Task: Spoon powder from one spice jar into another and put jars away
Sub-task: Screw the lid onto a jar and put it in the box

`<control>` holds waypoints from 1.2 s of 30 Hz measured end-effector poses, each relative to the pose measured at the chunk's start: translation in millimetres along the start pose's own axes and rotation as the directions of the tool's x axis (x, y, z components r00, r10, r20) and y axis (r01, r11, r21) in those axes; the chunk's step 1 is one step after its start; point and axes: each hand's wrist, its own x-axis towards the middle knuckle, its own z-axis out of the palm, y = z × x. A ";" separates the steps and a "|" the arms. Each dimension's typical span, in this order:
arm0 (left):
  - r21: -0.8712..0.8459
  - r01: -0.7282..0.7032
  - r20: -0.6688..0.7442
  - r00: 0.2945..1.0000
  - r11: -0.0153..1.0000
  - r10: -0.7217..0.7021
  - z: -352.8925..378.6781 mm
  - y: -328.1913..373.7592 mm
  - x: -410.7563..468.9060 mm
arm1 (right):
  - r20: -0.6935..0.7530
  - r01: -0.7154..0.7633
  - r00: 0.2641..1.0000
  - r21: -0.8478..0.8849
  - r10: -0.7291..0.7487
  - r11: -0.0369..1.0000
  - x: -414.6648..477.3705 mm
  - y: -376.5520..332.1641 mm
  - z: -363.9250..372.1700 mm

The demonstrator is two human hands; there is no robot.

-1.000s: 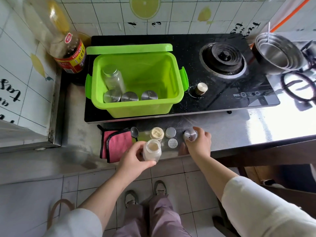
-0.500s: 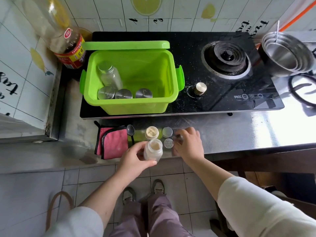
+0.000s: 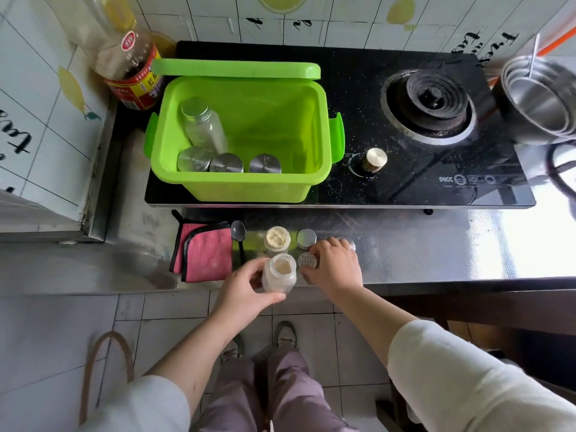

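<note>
My left hand point(image 3: 246, 289) grips an open glass spice jar point(image 3: 279, 274) with pale powder, at the counter's front edge. Just behind it stands a second open jar point(image 3: 277, 238), filled with yellowish powder. My right hand point(image 3: 336, 271) lies on the counter to the right, with its fingertips touching a round perforated insert point(image 3: 308, 260) that lies flat. A metal lid point(image 3: 306, 237) sits behind the insert. Another lid point(image 3: 349, 242) is partly hidden behind my right fingers. Left of the jars lies a black spoon point(image 3: 238, 232).
A pink cloth point(image 3: 204, 251) lies folded left of the spoon. An open green bin point(image 3: 318, 126) on the black stove holds several lidded jars point(image 3: 202, 126). A large bottle point(image 3: 127, 57) stands back left, a burner point(image 3: 431, 102) and steel bowls point(image 3: 539, 101) to the right.
My right hand left the metal lid on the right and moved left to the perforated insert. My left hand kept hold of the jar. The camera view shifted slightly.
</note>
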 end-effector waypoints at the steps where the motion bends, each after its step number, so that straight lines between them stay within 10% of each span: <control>1: -0.001 0.001 0.002 1.000 1.000 -0.001 0.5 0.5 0.2 | 0.006 0.002 1.000 -0.008 -0.002 1.000 0.6 -0.2 0.2; 8: 0.029 -0.013 -0.008 1.000 0.999 0.014 -1.5 7.4 2.1 | 0.039 0.066 0.997 -0.029 -0.065 0.997 0.6 -0.3 1.1; 20: 0.115 -0.001 0.064 0.998 0.993 -0.007 5.4 13.6 9.3 | 0.036 0.060 0.993 0.689 -0.117 0.722 -24.9 -2.8 -61.9; 36: 0.176 -0.034 0.092 0.996 0.984 0.018 19.5 24.5 12.5 | 0.004 0.384 0.909 0.383 -0.417 0.840 -25.2 10.4 -73.6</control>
